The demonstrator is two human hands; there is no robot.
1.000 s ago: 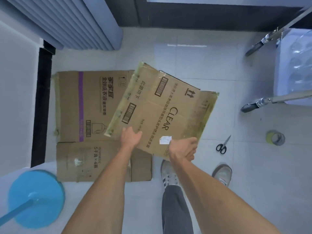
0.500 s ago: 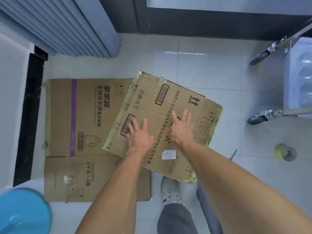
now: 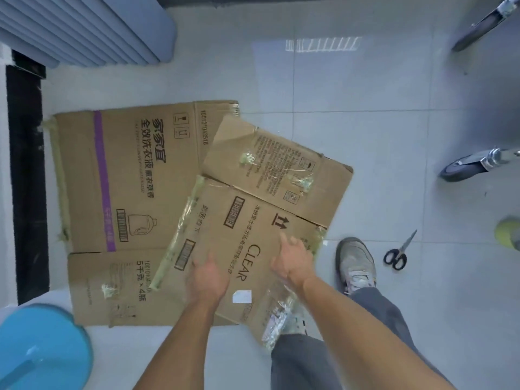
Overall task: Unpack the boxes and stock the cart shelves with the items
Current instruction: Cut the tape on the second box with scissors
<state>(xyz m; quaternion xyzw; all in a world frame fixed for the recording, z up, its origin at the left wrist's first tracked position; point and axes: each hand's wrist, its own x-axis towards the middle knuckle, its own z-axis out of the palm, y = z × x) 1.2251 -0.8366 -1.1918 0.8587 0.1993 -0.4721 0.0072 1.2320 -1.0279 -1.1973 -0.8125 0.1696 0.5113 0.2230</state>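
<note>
Pressing flat with fingers spread, the left hand [image 3: 206, 278] and right hand [image 3: 292, 261] are steadying the flattened CLEAR box [image 3: 253, 220] atop the detergent box [image 3: 126, 192] at near centre, where its overhanging near edge is risking a slide onto the shoe [image 3: 356, 266].

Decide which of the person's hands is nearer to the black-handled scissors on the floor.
Right. The right hand rests on the CLEAR box near its scissors-side edge; the left hand lies farther across the box from the scissors.

Both arms outstretched, hands [image 3: 206, 280] [image 3: 292, 261] flat (fingers relaxed)
</note>
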